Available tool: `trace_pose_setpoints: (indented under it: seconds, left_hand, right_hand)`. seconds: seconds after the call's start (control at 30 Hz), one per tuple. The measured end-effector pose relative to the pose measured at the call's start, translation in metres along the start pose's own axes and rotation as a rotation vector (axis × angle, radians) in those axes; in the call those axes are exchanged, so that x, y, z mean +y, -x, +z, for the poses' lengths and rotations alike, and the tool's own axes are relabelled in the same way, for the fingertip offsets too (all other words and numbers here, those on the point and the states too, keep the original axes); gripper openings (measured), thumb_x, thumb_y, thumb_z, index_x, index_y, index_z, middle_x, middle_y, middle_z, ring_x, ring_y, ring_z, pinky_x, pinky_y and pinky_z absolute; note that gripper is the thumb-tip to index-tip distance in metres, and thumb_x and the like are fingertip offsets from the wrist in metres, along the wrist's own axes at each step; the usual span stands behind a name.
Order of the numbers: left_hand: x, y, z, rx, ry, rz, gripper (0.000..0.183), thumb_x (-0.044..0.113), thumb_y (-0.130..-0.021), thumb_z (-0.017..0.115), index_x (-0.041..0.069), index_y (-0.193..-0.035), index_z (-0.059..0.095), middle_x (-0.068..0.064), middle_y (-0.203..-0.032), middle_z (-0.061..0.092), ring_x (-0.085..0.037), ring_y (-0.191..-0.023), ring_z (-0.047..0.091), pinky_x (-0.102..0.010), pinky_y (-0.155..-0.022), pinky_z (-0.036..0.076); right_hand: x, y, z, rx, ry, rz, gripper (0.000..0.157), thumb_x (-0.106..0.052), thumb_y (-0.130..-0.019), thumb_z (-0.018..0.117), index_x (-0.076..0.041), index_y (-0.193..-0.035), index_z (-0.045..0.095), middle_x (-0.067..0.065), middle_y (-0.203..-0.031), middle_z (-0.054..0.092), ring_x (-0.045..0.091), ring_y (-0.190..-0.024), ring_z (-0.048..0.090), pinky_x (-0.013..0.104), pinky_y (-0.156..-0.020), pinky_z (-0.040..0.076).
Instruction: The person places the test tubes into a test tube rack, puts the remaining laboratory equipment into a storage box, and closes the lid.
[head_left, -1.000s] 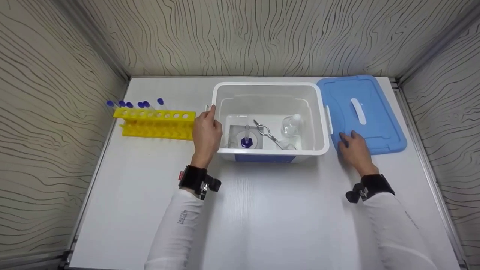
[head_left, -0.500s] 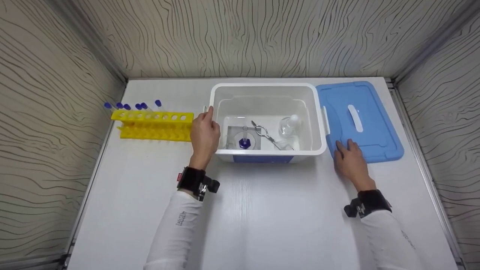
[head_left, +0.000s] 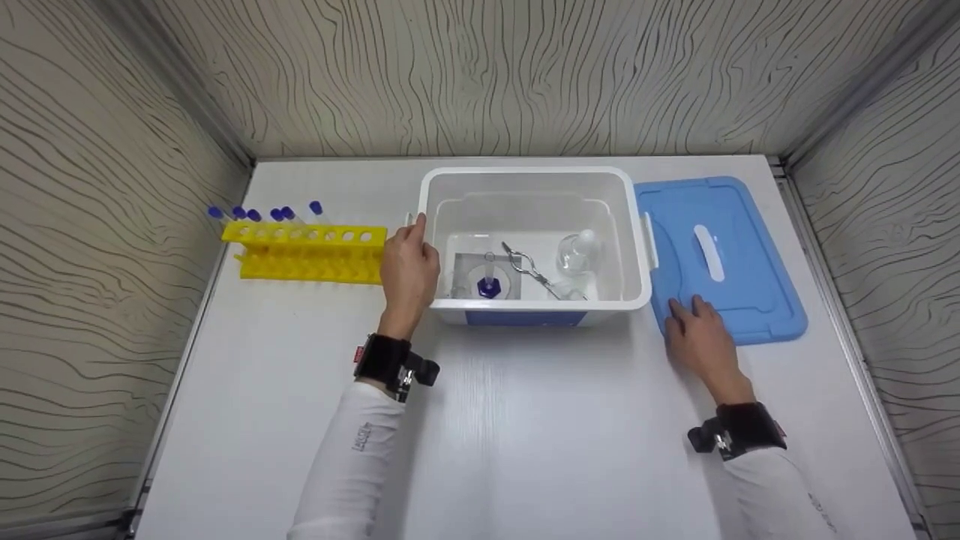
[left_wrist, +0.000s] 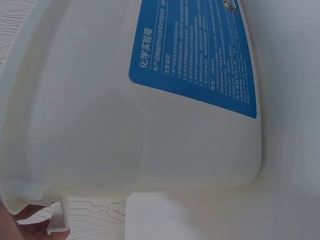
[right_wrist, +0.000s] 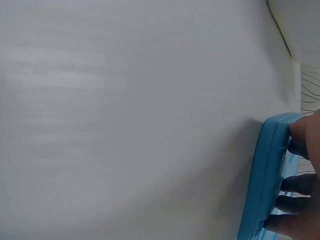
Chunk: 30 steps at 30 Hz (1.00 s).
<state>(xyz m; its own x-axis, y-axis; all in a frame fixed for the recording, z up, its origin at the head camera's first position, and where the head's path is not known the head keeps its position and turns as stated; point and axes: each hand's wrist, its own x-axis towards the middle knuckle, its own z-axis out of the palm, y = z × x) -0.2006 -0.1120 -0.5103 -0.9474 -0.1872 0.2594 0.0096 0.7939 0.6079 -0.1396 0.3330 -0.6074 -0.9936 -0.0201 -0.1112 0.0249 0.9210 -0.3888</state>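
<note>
A white storage box (head_left: 637, 292) with its top uncovered stands at the middle back. My left hand (head_left: 409, 270) grips its left side, index finger along the rim; in the left wrist view its fingers curl at a white side latch (left_wrist: 59, 217). A blue lid (head_left: 739, 262) with a white handle (head_left: 709, 253) lies flat to the right of the box. At the lid's near left corner my right hand (head_left: 701, 337) holds the edge. The right wrist view shows its fingertips on the lid's top and the thumb at the raised rim.
Inside the box are metal tongs (head_left: 529, 268), a clear bottle (head_left: 577, 253) and a purple-based glass cylinder (head_left: 489, 286). A yellow rack (head_left: 304, 251) with several purple-capped tubes (head_left: 315, 208) stands left. Patterned walls (head_left: 480, 82) border the white table (head_left: 555, 435).
My right hand and the blue lid have slid toward me along the table's right side. The view has shifted slightly; my left hand keeps its place on the box.
</note>
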Motion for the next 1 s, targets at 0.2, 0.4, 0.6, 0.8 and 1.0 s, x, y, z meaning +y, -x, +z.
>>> trace_pose_setpoints:
  seconds: [0.2, 0.4, 0.6, 0.8, 1.0]
  left_hand:
    - [0.0, 0.0, 0.001, -0.012, -0.002, -0.009, 0.047, 0.004, -0.094, 0.057, 0.008, -0.141, 0.056, -0.021, -0.119, 0.068, -0.033, -0.099, 0.067, -0.041, -0.085, 0.057]
    - [-0.001, 0.0, 0.001, -0.015, 0.0, -0.019, 0.048, 0.004, -0.094, 0.057, 0.009, -0.142, 0.055, -0.02, -0.12, 0.068, -0.032, -0.1, 0.067, -0.041, -0.088, 0.057]
    - [0.0, 0.001, 0.001, -0.008, -0.013, -0.014, 0.048, 0.005, -0.094, 0.058, 0.008, -0.141, 0.055, -0.02, -0.119, 0.068, -0.032, -0.099, 0.067, -0.04, -0.085, 0.058]
    - [0.001, 0.001, 0.0, -0.002, -0.003, -0.013, 0.047, 0.004, -0.094, 0.058, 0.008, -0.141, 0.055, -0.02, -0.116, 0.069, -0.03, -0.093, 0.066, -0.038, -0.082, 0.058]
    - [0.001, 0.0, 0.0, -0.005, 0.004, -0.014, 0.047, 0.004, -0.094, 0.058, 0.008, -0.141, 0.056, -0.02, -0.116, 0.069, -0.029, -0.092, 0.066, -0.038, -0.08, 0.058]
  right_hand:
    - [0.003, -0.009, -0.017, 0.077, -0.04, 0.023, 0.04, -0.018, -0.101, 0.047, 0.007, -0.128, 0.06, 0.038, -0.128, 0.057, 0.057, -0.114, 0.056, 0.065, -0.091, 0.048]
    - [0.013, -0.034, -0.026, 0.14, -0.093, 0.072, 0.044, -0.017, -0.1, 0.047, 0.007, -0.136, 0.053, 0.041, -0.138, 0.047, 0.06, -0.126, 0.044, 0.07, -0.1, 0.04]
    - [0.022, -0.054, -0.027, 0.062, -0.109, 0.106, 0.051, -0.017, -0.099, 0.046, 0.006, -0.145, 0.042, 0.046, -0.151, 0.019, 0.066, -0.138, 0.021, 0.075, -0.11, 0.025]
    - [0.029, -0.056, -0.023, -0.006, -0.073, 0.098, 0.052, -0.021, -0.102, 0.041, 0.007, -0.146, 0.039, 0.05, -0.148, 0.016, 0.066, -0.136, 0.02, 0.073, -0.112, 0.021]
    - [0.031, -0.05, -0.016, -0.014, -0.09, 0.109, 0.053, -0.025, -0.104, 0.038, 0.005, -0.148, 0.037, 0.049, -0.151, 0.012, 0.066, -0.139, 0.015, 0.074, -0.114, 0.016]
